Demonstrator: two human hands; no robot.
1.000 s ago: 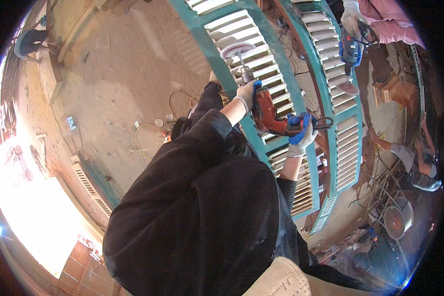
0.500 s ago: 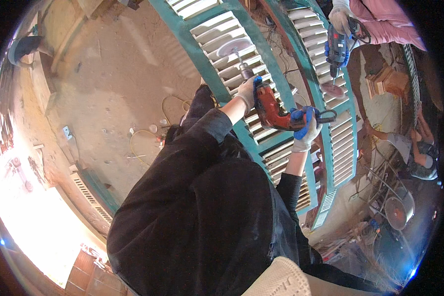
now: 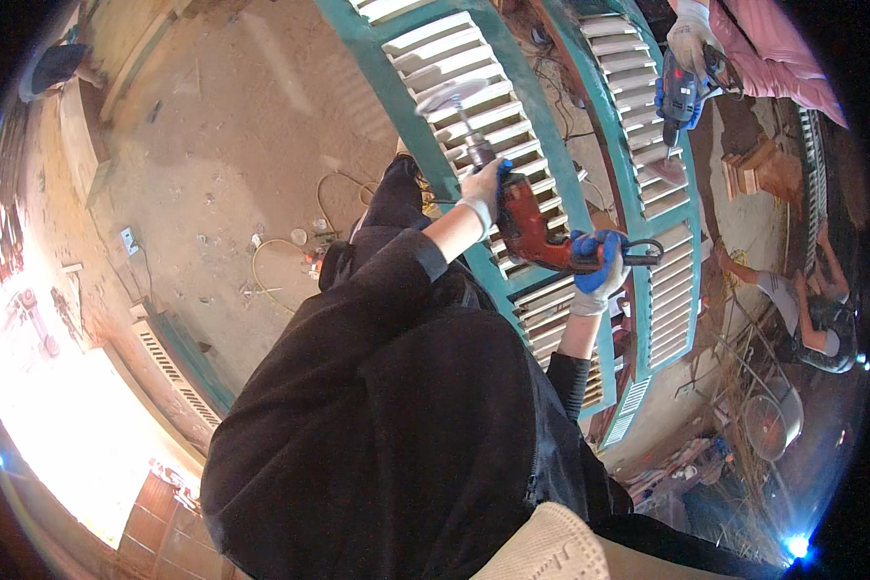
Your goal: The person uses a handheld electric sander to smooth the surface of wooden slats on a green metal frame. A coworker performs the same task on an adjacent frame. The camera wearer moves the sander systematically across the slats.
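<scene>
My left hand [image 3: 481,196], in a white glove with blue palm, is closed around the front of a red power drill [image 3: 524,220]. My right hand [image 3: 599,269], gloved alike, grips the drill's rear handle, where the cord comes out. A round sanding disc [image 3: 454,95], blurred, is fitted to the drill's chuck. It lies over the white slats of a teal louvred shutter [image 3: 382,92], near the left frame rail. Whether the disc touches the slats I cannot tell.
Across from me, a co-worker's gloved hand [image 3: 688,41] holds a dark drill [image 3: 680,100] with a reddish disc [image 3: 665,171] over a second teal shutter [image 3: 631,198]. Yellow cord [image 3: 261,253] lies on the dirt floor at left. Another person [image 3: 826,319] crouches at far right.
The view has shifted slightly. My disc has moved a little left over the slats, toward the shutter's left rail. Both my hands keep their grip. The co-worker's drill appears a little farther right.
</scene>
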